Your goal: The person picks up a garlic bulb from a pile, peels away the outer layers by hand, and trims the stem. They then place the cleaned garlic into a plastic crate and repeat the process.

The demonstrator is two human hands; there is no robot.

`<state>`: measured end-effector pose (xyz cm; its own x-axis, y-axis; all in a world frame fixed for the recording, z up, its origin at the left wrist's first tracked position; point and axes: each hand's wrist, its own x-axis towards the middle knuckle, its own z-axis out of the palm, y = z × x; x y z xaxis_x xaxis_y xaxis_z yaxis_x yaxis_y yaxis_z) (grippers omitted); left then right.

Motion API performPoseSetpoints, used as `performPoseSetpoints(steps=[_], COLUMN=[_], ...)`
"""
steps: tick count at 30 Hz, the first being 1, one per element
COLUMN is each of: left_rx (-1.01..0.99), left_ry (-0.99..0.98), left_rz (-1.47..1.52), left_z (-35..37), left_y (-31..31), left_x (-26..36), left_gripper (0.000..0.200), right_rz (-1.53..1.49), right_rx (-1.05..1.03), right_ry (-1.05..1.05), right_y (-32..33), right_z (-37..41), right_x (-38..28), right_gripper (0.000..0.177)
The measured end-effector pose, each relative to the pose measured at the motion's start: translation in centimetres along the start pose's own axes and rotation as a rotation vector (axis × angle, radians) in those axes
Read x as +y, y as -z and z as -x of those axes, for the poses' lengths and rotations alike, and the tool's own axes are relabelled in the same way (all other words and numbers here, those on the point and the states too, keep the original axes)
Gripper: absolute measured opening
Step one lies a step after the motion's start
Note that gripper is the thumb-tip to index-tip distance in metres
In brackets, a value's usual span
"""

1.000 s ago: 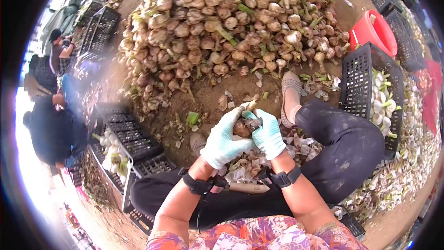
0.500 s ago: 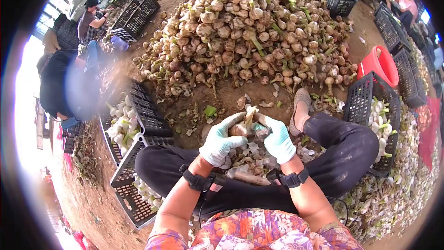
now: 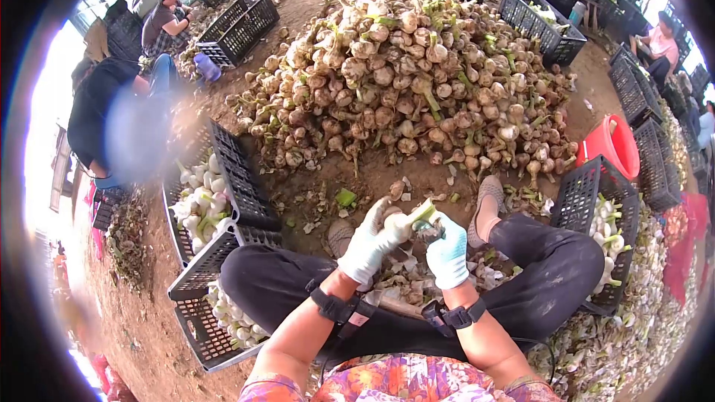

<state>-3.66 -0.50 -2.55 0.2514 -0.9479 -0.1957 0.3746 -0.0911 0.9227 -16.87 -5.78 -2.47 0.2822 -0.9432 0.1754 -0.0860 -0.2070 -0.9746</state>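
bending low toward the left side of the brown dirt floor [image 3: 141,327], a person in dark clothing [image 3: 100,115] is partly veiled by a bluish blur. next comes an upper black plastic lattice crate [image 3: 242,179] of white garlic bulbs [image 3: 199,205], with a lower black lattice crate [image 3: 205,327] at its near corner, also bearing white bulbs.

the left hand, in a whitish mint-tinted work glove [image 3: 370,242], has its fingers clamped round a pale rounded garlic bulb with a thick green stem [image 3: 411,217]. the bulb is held above the floor between the bent knees, short of the near edge of a broad heap of brown-skinned garlic [image 3: 402,82]. its long axis slants from the left palm up and rightward, so the bulb end sits with the left hand and the stem end points across to the right hand, in a matching glove [image 3: 448,253], which is nearer the stem.

the right fingers are bent together on a dark grey-brown clump [image 3: 428,233] just below the stem; whether they also touch the stem i cannot tell. pale papery husks [image 3: 402,275] lie on the floor underneath.

farther right stands a black lattice crate of white bulbs [image 3: 575,201], with a red plastic bucket [image 3: 624,152] by its far edge.
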Motion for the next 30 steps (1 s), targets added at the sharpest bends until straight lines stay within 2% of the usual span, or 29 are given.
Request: performPoseSetpoints(steps=[1,2,4,5,6,8,10,12,14,15,16,17,18,19,20,22,23,24,25,26,27,28,29,30], left_rx=[0.011,0.023,0.043,-0.025,0.068,0.089,0.060,0.061,0.034,0.043,0.069,0.035,-0.004,-0.009,-0.037,-0.056,-0.016,0.020,0.010,-0.001,-0.043,-0.083,-0.079,-0.092], left_ry=[-0.105,-0.211,-0.025,-0.041,0.218,0.394,0.122,-0.101,0.061,-0.021,-0.026,-0.015,-0.005,-0.012,-0.014,-0.013,0.022,0.061,-0.157,-0.204,-0.243,-0.283,-0.290,-0.203], left_rz=[-0.152,-0.306,0.085,0.186,0.416,0.430,0.256,-0.054,-0.042,0.013,0.074,0.153,0.232,0.228,0.204,0.192,0.043,-0.108,-0.255,-0.296,-0.322,-0.348,-0.343,-0.276], left_z=[0.2,0.4,0.1,-0.3,-1.0,-1.5,-1.6,-1.4,-0.5,-0.6,-0.5,0.0,0.3,0.2,0.2,0.8,0.9,1.0,1.0,1.1,1.0,1.1,1.2,1.4], left_y=[0.0,0.1,-0.1,0.3,0.8,1.5,1.2,1.4,0.7,1.4,1.5,1.3,1.1,1.4,1.9,2.0,1.8,1.7,1.6,1.4,1.5,1.7,1.8,2.0], left_x=[0.0,0.0,0.6,1.1,0.8,0.4,-0.4,-0.7,1.8,1.2,1.6,2.4,3.2,3.5,3.6,3.6,3.8,3.9,3.2,2.7,2.7,2.7,2.8,2.9], left_gripper=[0.052,0.053,0.049,0.036,0.033,0.036,0.039,0.037,0.031,0.028,0.027,0.028,0.029,0.029,0.030,0.032,0.033,0.033,0.032,0.031,0.030,0.030,0.030,0.030], right_rz=[-0.003,-0.001,-0.044,-0.156,-0.153,-0.115,-0.139,-0.398,0.014,0.085,0.105,0.078,0.050,0.460,0.462,0.004,-0.289,-0.287,-0.416,-0.541,-0.252,0.109,0.106,0.100], right_rx=[-0.052,-0.052,-0.123,-0.138,-0.138,-0.101,-0.191,-0.162,-0.082,-0.185,-0.121,-0.082,-0.042,-0.179,-0.182,0.008,-0.170,-0.170,-0.304,-0.439,-0.422,-0.361,-0.359,-0.359], right_ry=[-0.105,-0.109,-0.081,-0.142,-0.151,-0.071,-0.129,-0.366,0.142,-0.045,-0.048,-0.198,-0.343,-0.149,-0.149,-0.033,-0.256,-0.255,-0.267,-0.275,-0.203,0.139,0.112,0.085], right_y=[0.5,0.6,0.8,0.6,0.5,0.3,1.0,0.8,0.0,0.7,0.9,0.9,0.3,1.0,1.0,0.1,0.6,0.6,0.4,0.3,-0.1,0.0,0.2,0.2], right_z=[0.0,-0.1,-0.3,-0.1,0.2,0.4,0.0,0.3,0.6,0.7,0.3,0.6,-0.2,-0.1,0.2,0.5,0.1,-0.2,-0.3,-0.3,-0.1,0.0,0.1,0.3], right_x=[-0.6,-1.1,-1.7,-0.9,-0.9,-0.9,-1.5,-1.0,-1.0,-0.1,0.0,4.0,3.7,3.3,2.8,0.5,0.6,-0.4,-2.3,-3.4,-3.2,-3.1,-3.3,-3.6], right_gripper=[0.018,0.018,0.020,0.021,0.021,0.020,0.021,0.023,0.024,0.023,0.020,0.019,0.018,0.020,0.020,0.025,0.029,0.029,0.028,0.028,0.024,0.022,0.022,0.022])
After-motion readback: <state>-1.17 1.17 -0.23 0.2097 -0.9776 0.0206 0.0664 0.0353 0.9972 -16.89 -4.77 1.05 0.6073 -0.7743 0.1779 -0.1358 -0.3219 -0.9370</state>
